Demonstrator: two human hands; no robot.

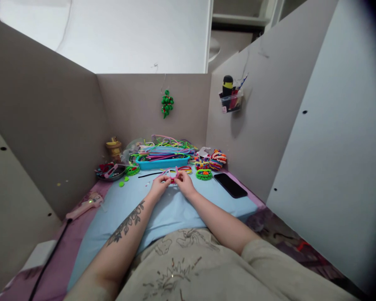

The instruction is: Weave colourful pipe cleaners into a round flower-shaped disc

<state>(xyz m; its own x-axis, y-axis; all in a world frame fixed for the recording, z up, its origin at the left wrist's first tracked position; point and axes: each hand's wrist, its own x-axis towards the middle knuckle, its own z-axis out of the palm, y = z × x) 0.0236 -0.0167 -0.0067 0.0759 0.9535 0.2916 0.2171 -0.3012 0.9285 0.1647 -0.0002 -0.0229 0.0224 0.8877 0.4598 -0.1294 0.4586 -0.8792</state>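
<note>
Both my left hand [159, 185] and my right hand [185, 184] pinch a pink pipe cleaner [173, 180] between them, low over the blue cloth. It is bent into a small shape, with ends sticking up above my fingers; its exact form is too small to make out. Just beyond my hands, a black pipe cleaner [149, 174] lies flat, with red and yellow pipe cleaners [184, 169] to its right. A blue tray [163, 164] heaped with coloured pipe cleaners [166, 151] stands behind them.
A phone [230, 185] lies at the right, near a green fuzzy ring [204, 174] and several multicoloured fuzzy pieces [218, 159]. To the left are a dark bowl [111, 177] of small parts and a pink corded glue gun [87, 205]. Grey panels [153, 96] enclose the table.
</note>
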